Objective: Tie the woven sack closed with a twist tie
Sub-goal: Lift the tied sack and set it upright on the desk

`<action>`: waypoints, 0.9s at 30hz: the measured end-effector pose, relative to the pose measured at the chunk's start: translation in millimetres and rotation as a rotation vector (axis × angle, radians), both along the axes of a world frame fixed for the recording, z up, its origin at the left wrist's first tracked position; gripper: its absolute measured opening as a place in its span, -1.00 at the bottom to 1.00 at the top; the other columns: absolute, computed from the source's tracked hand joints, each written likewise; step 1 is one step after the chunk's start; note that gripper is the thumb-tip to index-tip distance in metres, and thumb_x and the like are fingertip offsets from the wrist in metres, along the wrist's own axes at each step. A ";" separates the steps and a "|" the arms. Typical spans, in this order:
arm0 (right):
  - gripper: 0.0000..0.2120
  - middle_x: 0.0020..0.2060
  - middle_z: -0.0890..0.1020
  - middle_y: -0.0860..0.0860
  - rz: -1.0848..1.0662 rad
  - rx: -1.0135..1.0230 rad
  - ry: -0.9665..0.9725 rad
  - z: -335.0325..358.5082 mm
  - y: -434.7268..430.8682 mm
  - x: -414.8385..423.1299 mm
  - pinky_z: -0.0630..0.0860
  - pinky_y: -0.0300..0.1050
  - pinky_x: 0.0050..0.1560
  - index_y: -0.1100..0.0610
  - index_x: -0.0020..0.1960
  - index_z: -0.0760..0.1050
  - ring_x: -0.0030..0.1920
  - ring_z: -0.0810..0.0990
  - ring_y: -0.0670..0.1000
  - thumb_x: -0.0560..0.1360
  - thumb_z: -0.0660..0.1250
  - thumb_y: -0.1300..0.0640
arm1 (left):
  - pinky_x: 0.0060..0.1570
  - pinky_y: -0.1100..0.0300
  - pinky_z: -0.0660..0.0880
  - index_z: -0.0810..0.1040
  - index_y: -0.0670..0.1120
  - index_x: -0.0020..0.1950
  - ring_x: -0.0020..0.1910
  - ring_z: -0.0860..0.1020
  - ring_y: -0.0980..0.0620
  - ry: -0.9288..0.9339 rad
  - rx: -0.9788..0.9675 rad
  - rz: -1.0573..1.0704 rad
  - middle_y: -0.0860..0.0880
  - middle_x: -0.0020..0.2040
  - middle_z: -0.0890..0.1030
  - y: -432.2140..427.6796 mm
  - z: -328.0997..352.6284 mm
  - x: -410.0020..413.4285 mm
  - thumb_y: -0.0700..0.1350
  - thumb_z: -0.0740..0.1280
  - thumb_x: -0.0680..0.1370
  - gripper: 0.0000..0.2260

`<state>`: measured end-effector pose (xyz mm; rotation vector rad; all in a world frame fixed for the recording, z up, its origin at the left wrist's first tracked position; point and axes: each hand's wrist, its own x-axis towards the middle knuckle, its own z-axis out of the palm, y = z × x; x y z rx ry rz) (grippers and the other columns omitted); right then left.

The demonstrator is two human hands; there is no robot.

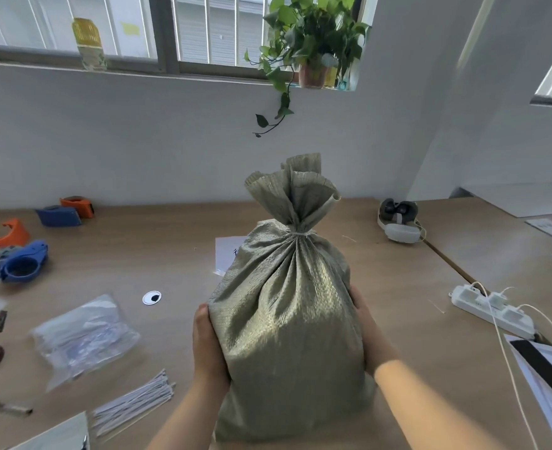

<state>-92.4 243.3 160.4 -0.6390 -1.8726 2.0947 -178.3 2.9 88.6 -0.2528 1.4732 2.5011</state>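
Note:
A grey-green woven sack (287,319) stands upright on the wooden table in the middle of the view. Its neck is gathered, and a thin white twist tie (299,234) is wrapped around it, with the mouth flaring open above. My left hand (208,345) presses flat against the sack's left side. On the sack's right side is my right hand (367,329), partly hidden behind the fabric. Both hands hold the sack between them.
A bundle of spare white twist ties (131,404) lies at the lower left beside a clear plastic bag (83,336). Blue and orange tape dispensers (24,258) sit far left. A power strip (492,310) with cables and papers lie at right; a headset (398,219) sits behind.

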 end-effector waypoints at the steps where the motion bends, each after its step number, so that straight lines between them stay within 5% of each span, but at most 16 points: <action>1: -0.75 0.08 0.71 0.02 0.005 -0.008 0.001 0.6 -2.6 -2.4 0.60 0.02 0.00 -0.19 0.18 0.55 0.06 0.69 0.07 0.61 0.29 0.14 | 0.42 -0.43 0.31 0.53 -0.14 0.30 0.31 0.54 -0.29 0.007 -0.004 -0.006 -0.28 0.30 0.58 -3.0 0.3 -5.8 0.48 0.33 0.38 -0.21; 3: -0.74 0.05 0.71 -0.02 0.012 -0.003 0.010 5.6 -5.7 -9.8 0.60 -0.01 -0.03 -0.23 0.15 0.54 0.04 0.69 0.04 0.62 0.28 0.13 | 0.42 -0.45 0.29 0.49 -0.21 0.27 0.20 0.55 -0.21 0.014 -0.004 -0.019 -0.34 0.25 0.56 -7.7 0.3 -19.2 0.47 0.34 0.38 -0.19; 6: -0.75 0.09 0.66 -0.05 0.034 0.023 0.042 14.5 -2.7 -27.0 0.57 -0.06 -0.03 -0.21 0.17 0.51 0.07 0.66 0.01 0.63 0.26 0.13 | 0.42 -0.45 0.29 0.49 -0.20 0.30 0.31 0.53 -0.32 0.037 -0.022 -0.042 -0.40 0.33 0.49 -7.1 9.6 -38.0 0.47 0.33 0.39 -0.19; 13: -0.69 0.16 0.67 -0.02 0.108 0.038 0.107 35.7 30.0 -92.1 0.58 -0.12 0.01 -0.14 0.31 0.50 0.13 0.66 0.00 0.60 0.31 0.09 | 0.48 -0.32 0.31 0.58 -0.07 0.35 0.41 0.49 -0.28 0.083 0.011 -0.013 -0.23 0.37 0.59 20.2 44.2 -96.3 0.48 0.31 0.38 -0.23; 17: -0.65 0.15 0.68 -0.03 0.145 -0.026 0.084 46.1 51.1 -138.6 0.56 0.16 0.23 -0.47 0.01 0.56 0.15 0.65 0.07 0.56 0.35 0.05 | 0.46 -0.28 0.34 0.58 -0.12 0.34 0.39 0.51 -0.26 0.125 0.025 0.026 -0.23 0.37 0.59 40.7 56.7 -135.2 0.40 0.27 0.42 -0.28; 21: -0.74 0.05 0.71 -0.06 0.171 -0.009 0.125 54.0 77.9 -186.1 0.53 0.17 0.28 -0.27 0.10 0.58 0.15 0.64 0.08 0.57 0.34 0.10 | 0.44 -0.24 0.36 0.54 -0.17 0.31 0.27 0.56 -0.17 0.197 0.009 0.047 -0.18 0.28 0.60 63.2 72.9 -174.0 0.45 0.36 0.33 -0.19; 25: -0.82 -0.04 0.64 -0.08 0.209 -0.086 0.162 62.8 90.8 -225.2 0.59 -0.11 -0.02 -0.10 0.08 0.49 -0.01 0.62 0.01 0.63 0.23 0.17 | 0.48 -0.30 0.31 0.48 -0.18 0.39 0.43 0.48 -0.27 0.227 0.015 0.072 -0.29 0.43 0.50 76.8 81.1 -211.5 0.42 0.31 0.39 -0.19; 27: -0.84 0.02 0.64 -0.02 0.220 -0.097 0.176 65.3 94.8 -242.8 0.58 -0.09 0.00 -0.08 0.17 0.49 0.04 0.62 0.04 0.62 0.25 0.10 | 0.46 -0.33 0.31 0.47 -0.19 0.39 0.41 0.50 -0.26 0.228 0.016 0.083 -0.32 0.43 0.48 78.9 82.6 -231.5 0.42 0.33 0.38 -0.17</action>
